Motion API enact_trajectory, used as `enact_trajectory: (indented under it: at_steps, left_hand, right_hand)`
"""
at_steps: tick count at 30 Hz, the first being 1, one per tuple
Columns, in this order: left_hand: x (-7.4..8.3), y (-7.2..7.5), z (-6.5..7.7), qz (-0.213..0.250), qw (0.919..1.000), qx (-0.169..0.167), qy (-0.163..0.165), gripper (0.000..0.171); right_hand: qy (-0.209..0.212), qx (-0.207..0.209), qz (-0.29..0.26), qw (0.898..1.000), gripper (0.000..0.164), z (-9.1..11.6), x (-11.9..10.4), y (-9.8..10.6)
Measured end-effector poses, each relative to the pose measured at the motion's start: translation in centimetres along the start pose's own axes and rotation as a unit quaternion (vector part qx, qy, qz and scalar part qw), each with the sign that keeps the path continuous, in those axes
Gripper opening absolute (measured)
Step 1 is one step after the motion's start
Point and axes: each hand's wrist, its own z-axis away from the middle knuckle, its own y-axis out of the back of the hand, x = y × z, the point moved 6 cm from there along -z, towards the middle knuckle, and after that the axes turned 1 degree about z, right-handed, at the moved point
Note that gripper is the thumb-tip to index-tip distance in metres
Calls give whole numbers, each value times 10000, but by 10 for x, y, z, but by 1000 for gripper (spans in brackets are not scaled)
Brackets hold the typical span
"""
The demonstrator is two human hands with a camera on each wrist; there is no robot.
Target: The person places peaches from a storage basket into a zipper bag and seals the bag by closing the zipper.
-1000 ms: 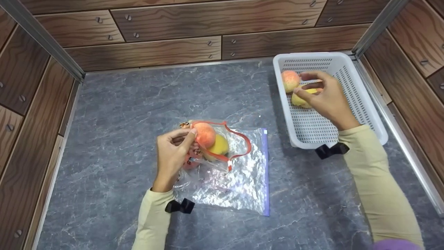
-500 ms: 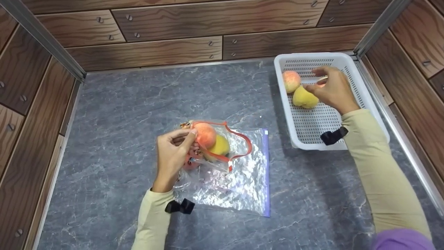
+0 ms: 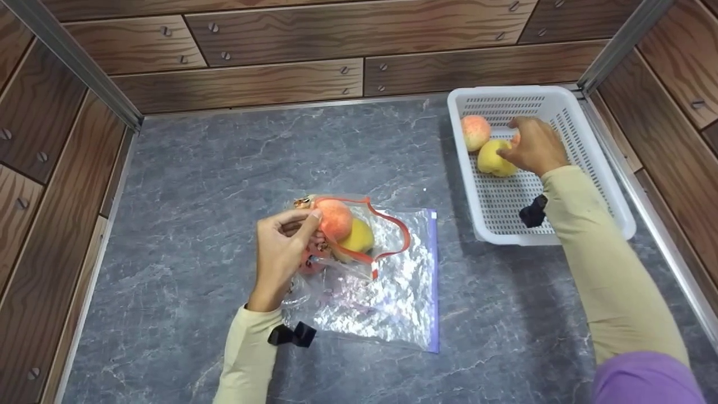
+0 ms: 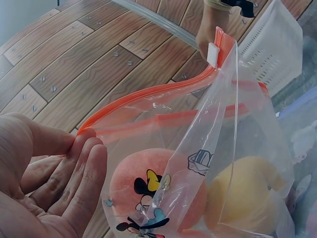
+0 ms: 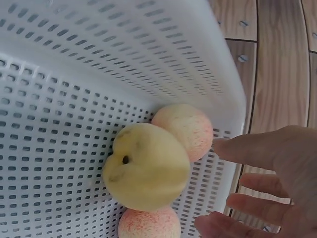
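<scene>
Left hand (image 3: pixel 275 252): thumb and forefinger pinch the red-zipped edge of a clear bag (image 4: pixel 215 134). The remaining fingers lie loosely behind the edge. The bag is near the middle of the table (image 3: pixel 185 252), its mouth spread apart, with a cartoon print on one side. Inside it are a bagged peach (image 3: pixel 335 220), on the left, and a bagged yellow fruit (image 3: pixel 359 235), just to the right of the peach. A purple-zipped bag (image 3: pixel 387 297) lies flat on the table, overlapping the first bag in view and extending to its near right.

Right hand (image 3: pixel 537 147): over the far half of a white basket (image 3: pixel 519 240), thumb and fingers apart and gripping nothing. The thumb tip is close to the fruit; whether it touches cannot be told.

The basket stands at the far right of the table. It holds three fruits, all in its far half: a left peach (image 3: pixel 475 133), a basket yellow fruit (image 5: pixel 148 168) between the peaches and touching the left one, and a second peach (image 3: pixel 515 138), largely hidden by the hand in the head view.

Both forearms wear cream sleeves (image 3: pixel 611 269), each with a black wrist fitting (image 3: pixel 293 334). Wood-patterned walls (image 3: pixel 280 33) border the table on the far, left and right sides.
</scene>
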Motion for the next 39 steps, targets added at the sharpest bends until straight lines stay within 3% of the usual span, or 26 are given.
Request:
enact_trajectory:
  at_steps: [9, 28, 32, 39]
  left_hand:
    - [1, 0, 0, 85, 9999, -81, -46, 10]
    - [1, 1, -1, 67, 9999, 5, -119, 11]
    - [1, 1, 0, 102, 9999, -3, -78, 12]
    - [1, 1, 0, 41, 9999, 7, -93, 10]
  right_hand:
    - [97, -777, 278, 9965, 63, -3, 6, -21]
    - [364, -714, 312, 9963, 54, -1, 13, -32]
    - [254, -659, 185, 9973, 55, -2, 16, -33]
    - [-70, -928, -96, 9956, 60, 3, 20, -36]
